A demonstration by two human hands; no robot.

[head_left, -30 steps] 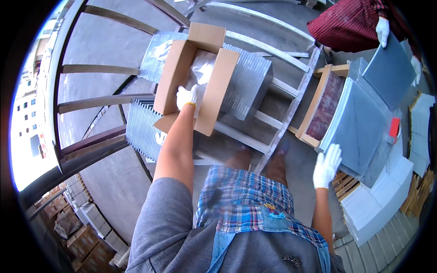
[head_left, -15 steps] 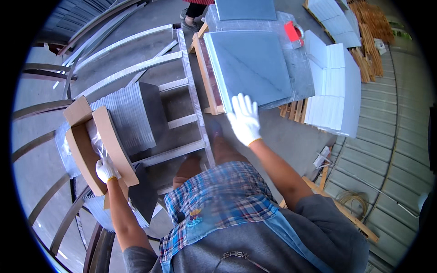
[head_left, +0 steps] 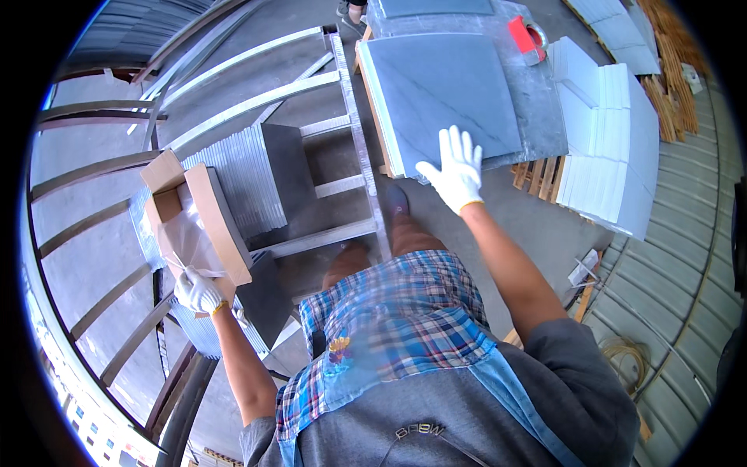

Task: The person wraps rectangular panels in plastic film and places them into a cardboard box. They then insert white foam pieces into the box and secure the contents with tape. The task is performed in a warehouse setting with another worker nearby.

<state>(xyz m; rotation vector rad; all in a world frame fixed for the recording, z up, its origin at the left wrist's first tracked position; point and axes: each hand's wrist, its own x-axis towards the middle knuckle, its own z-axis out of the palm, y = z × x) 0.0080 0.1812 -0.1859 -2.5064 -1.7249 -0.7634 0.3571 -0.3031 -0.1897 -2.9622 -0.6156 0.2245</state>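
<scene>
The big grey tile lies flat on top of a stack, up in the middle of the picture. It is square, smooth and a bit shiny, with thin pale lines across it like marble. The stack sits on a wooden pallet of rough slats, mostly hidden under the tiles. To the right stand white boxes, flat and plain, packed side by side.

A metal frame with pale, straight bars runs down the middle. Next to it sit ribbed grey tile stacks, seen from their thin edges.

The cardboard box is on the left, brown and open, with crinkly clear plastic inside. What is under the plastic is hard to make out.

The right hand, in a white knit glove, is spread wide with fingers apart at the near edge of the big grey tile, holding nothing. I cannot tell if it touches the tile. The left hand, also gloved, is closed on the lower edge of the cardboard box.

A red thing lies at the far corner, too small to tell.
</scene>
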